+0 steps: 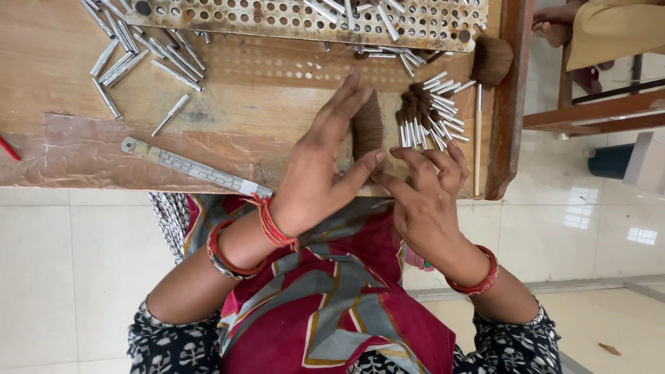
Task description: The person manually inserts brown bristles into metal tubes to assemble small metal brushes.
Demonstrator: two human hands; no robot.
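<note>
A bundle of brown bristle hair lies on the wooden table. My left hand rests flat against the bundle's left side, thumb reaching under it. My right hand sits just right of the bundle, fingers curled, fingertip near my left thumb; whether it pinches hair I cannot tell. Beside it lies a pile of small metal ferrules with brown tufts.
A perforated metal plate with metal tubes lies at the table's far edge. Loose metal tubes lie at left. A steel ruler lies near the front edge. A round brush lies by the table's raised right rim. Another person's foot shows top right.
</note>
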